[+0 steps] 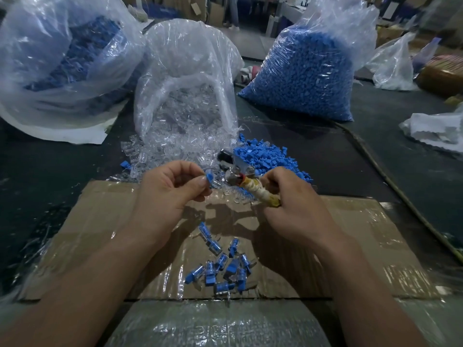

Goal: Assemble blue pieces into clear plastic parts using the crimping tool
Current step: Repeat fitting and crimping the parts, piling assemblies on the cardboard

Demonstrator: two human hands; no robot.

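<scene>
Two things held above the cardboard sheet [363,234]. Left grip [170,194] pinches a blue piece [209,177] at thumb and fingertip, just left of the crimping tool [258,192]; right grip [295,209] clenched round its taped handle, head near the piece.

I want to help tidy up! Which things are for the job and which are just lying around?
For the job: left hand, pinching a small blue plastic piece; right hand, gripping the tape-handled metal crimping tool; pile of loose blue pieces; spill of clear plastic parts; finished blue-and-clear pieces.
Lying about: crumpled white plastic bag; limp clear plastic bag farther back.
</scene>
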